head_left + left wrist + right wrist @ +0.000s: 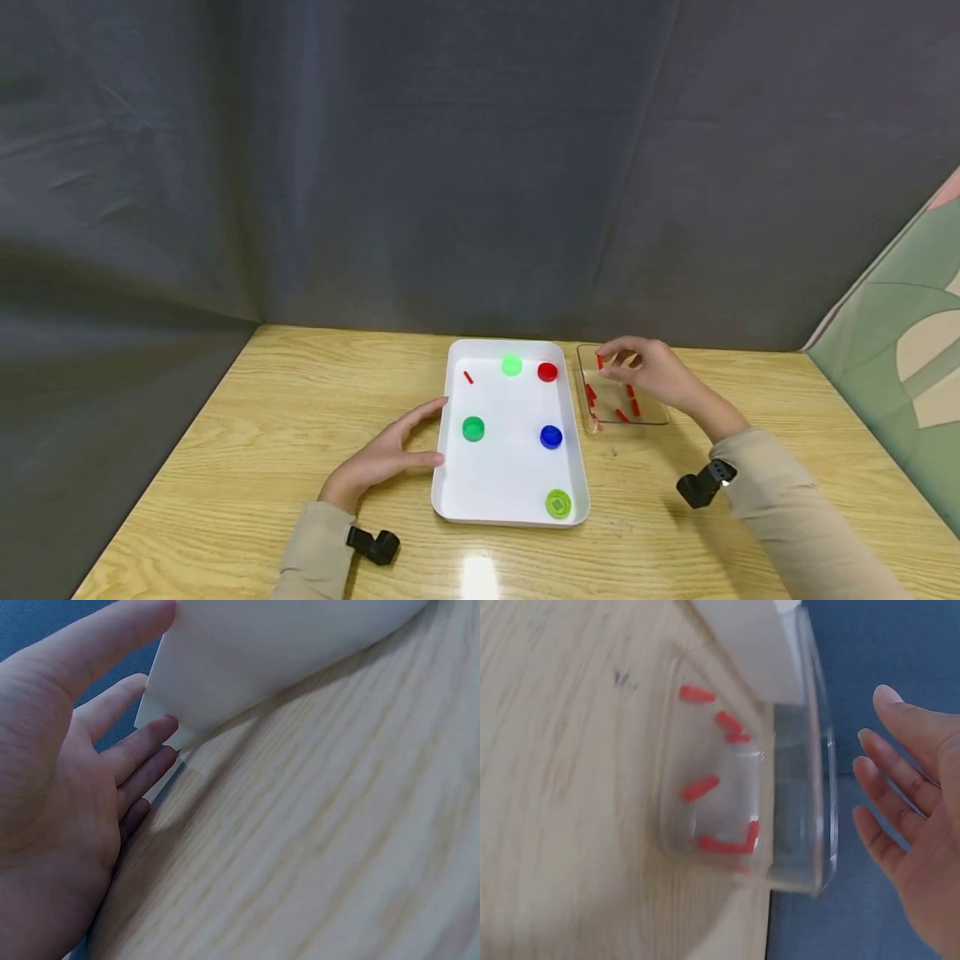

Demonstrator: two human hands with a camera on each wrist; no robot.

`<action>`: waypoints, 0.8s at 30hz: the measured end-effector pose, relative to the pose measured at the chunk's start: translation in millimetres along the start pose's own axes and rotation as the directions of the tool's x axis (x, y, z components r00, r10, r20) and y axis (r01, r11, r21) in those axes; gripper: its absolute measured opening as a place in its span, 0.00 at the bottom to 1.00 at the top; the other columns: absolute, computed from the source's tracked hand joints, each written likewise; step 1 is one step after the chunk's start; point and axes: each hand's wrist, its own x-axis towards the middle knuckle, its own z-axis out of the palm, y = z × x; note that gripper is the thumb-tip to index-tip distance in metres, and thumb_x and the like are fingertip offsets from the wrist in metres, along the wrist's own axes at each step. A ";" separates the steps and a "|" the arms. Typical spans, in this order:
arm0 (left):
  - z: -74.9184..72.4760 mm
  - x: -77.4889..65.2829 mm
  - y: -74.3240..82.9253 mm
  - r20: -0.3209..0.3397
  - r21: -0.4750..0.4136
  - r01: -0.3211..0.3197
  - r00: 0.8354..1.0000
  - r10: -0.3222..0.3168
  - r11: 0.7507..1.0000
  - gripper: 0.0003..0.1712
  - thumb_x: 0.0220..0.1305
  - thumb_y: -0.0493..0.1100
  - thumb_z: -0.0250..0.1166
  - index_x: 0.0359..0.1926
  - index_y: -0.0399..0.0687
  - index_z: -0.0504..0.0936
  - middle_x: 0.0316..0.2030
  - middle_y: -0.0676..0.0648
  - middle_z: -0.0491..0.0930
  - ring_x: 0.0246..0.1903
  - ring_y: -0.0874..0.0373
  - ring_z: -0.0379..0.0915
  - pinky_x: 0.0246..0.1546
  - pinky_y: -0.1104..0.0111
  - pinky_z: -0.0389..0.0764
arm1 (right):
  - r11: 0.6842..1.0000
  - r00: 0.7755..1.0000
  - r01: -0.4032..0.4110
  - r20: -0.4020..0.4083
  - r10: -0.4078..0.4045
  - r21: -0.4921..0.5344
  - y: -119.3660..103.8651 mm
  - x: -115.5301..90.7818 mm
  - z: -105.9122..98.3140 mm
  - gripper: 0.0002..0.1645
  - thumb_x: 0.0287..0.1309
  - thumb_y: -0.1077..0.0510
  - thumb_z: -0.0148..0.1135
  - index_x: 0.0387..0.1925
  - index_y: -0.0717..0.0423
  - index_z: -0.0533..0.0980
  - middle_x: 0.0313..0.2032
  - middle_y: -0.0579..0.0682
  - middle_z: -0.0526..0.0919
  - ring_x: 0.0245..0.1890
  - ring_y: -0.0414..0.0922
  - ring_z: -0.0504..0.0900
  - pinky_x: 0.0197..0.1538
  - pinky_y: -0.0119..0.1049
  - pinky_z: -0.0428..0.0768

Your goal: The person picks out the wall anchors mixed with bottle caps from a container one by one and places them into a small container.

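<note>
Beside the left wall of a white tray (510,479) is my left hand (386,458), thumb and forefinger at its rim, fingers spread and fairly straight. In the left wrist view the thumb overlaps the tray's outer side. My right hand (651,369) is over a clear plastic box (648,419) to the tray's right. A small red stick (600,362) stands between its thumb and forefinger tips, while the right wrist view hides it. Several more red sticks (700,787) lie scattered on the box floor. One red stick (468,377) lies in the tray's far left.
Round caps sit apart in the tray: light green (512,364), red (547,372), dark green (473,428), blue (551,437) and yellow-green (558,503). Tray and box stand on a wooden table (315,400). A dark curtain (450,167) hangs along the table's back edge.
</note>
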 end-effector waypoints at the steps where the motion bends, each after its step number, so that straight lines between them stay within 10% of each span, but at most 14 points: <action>1: 0.4 0.0 0.0 0.002 -0.002 0.002 1.000 -0.002 1.000 0.46 0.61 0.41 0.72 0.76 0.56 0.59 0.74 0.47 0.55 0.74 0.49 0.43 0.72 0.45 0.44 | 1.000 1.000 0.002 -0.001 -0.002 -0.006 1.9 -0.2 -0.6 0.15 0.59 0.61 0.70 0.47 0.63 0.82 0.41 0.52 0.85 0.39 0.48 0.79 0.41 0.40 0.78; 24: 1.1 -0.6 -1.2 0.012 -0.013 0.017 1.000 -0.017 1.000 0.47 0.60 0.42 0.73 0.76 0.56 0.59 0.75 0.49 0.53 0.75 0.50 0.39 0.72 0.46 0.42 | 0.999 1.000 -0.004 0.020 0.005 -0.051 26.9 -2.3 -0.1 0.16 0.59 0.60 0.71 0.47 0.63 0.82 0.43 0.54 0.85 0.40 0.49 0.79 0.40 0.41 0.75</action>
